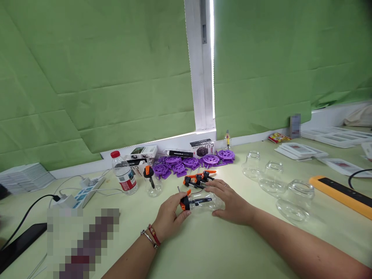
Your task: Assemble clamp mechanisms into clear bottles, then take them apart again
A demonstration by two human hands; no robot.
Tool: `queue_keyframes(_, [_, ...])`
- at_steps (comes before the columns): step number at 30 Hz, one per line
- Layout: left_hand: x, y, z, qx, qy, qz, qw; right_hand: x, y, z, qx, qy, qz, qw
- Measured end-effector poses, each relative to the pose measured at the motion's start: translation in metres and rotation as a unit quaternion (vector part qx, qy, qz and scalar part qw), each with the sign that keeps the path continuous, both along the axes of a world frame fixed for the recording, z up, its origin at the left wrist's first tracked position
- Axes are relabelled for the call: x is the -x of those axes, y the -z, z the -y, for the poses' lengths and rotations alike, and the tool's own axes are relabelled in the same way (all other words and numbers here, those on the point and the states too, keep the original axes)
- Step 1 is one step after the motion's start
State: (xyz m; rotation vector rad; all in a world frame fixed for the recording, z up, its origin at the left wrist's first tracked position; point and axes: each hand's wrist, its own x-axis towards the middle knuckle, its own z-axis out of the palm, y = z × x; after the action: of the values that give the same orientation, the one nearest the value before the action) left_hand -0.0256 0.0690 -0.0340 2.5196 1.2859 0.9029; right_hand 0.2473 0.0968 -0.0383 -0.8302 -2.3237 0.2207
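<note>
A clear bottle (200,204) with a black-and-orange cap lies on its side between my hands, a dark tube showing inside it. My left hand (172,212) grips the cap end, thumb below and fingers on top. Around the base of the bottle my right hand (231,203) is wrapped, fingers over the top and thumb underneath. Just beyond my hands lie several loose black-and-orange caps (199,179). A similar capped bottle (151,182) stands upright to the left of them.
Purple plastic parts (180,164) lie in a row at the back, before small boxes (202,147). Several open clear bottles (299,195) stand at right, beside an orange-and-black bar (343,195). On the left are a red-capped water bottle (123,172) and a power strip (88,193).
</note>
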Motion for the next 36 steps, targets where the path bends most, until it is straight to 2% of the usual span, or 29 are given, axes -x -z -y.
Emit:
queue_keyframes(5, [-0.001,-0.001,0.0,0.001,0.006,-0.01,1.0,0.001,0.0,0.001,0.015,-0.015,-0.014,1.0])
queue_keyframes(14, [0.002,0.001,0.0,-0.019,0.004,-0.005,1.0,0.002,0.009,-0.004,0.139,-0.005,-0.146,0.979])
queue_keyframes(21, [0.003,0.003,-0.003,-0.03,0.012,-0.02,0.999,-0.004,0.01,-0.01,0.196,-0.025,-0.16,0.967])
queue_keyframes(25, [0.003,0.003,-0.002,-0.034,0.006,-0.019,0.999,-0.004,0.014,-0.011,0.251,-0.04,-0.165,0.953])
queue_keyframes(30, [0.003,0.003,-0.002,-0.044,0.002,-0.021,0.999,-0.002,0.016,-0.011,0.273,-0.06,-0.183,0.943])
queue_keyframes(36, [0.004,0.004,-0.003,-0.056,-0.004,-0.034,0.998,0.0,0.011,-0.006,0.327,-0.076,-0.242,0.91])
